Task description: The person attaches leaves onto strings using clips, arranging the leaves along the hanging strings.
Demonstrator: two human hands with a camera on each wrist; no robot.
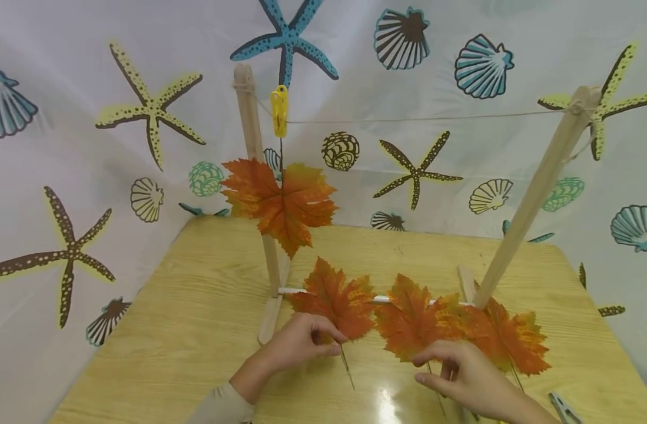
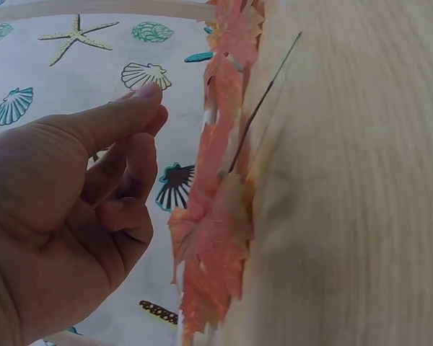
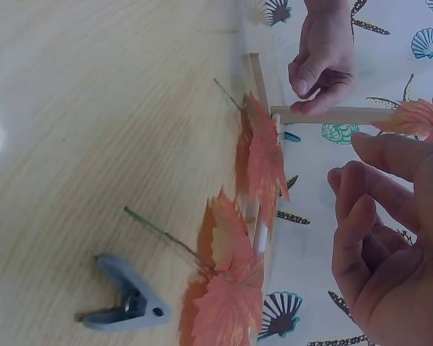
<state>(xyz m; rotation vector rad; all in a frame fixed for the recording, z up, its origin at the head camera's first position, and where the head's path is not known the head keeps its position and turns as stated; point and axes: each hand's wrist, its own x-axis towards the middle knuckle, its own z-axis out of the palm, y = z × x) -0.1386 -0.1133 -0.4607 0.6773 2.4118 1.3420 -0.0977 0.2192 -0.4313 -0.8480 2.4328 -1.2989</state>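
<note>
An orange maple leaf point(image 1: 297, 203) hangs stem up from a yellow clothespin point(image 1: 279, 112) at the left end of the string point(image 1: 408, 119). Three similar leaves lie in a row on the table: a left one point(image 1: 336, 297), a middle one point(image 1: 408, 312) and a right one point(image 1: 519, 338), their stems towards me. Over the left leaf's stem hovers my left hand point(image 1: 302, 341), fingers loosely bent and holding nothing. My right hand point(image 1: 466, 374) is likewise relaxed and without any object, above the middle leaf's stem. A grey clothespin point(image 3: 133, 299) lies on the table, near the right hand.
Two wooden posts, a left one point(image 1: 249, 118) and a right one point(image 1: 540, 194), carry the string. A white rod point(image 1: 381, 299) joins their bases behind the leaves. Around the wooden table point(image 1: 196, 282) hangs a white curtain point(image 1: 206, 35) printed with starfish and shells.
</note>
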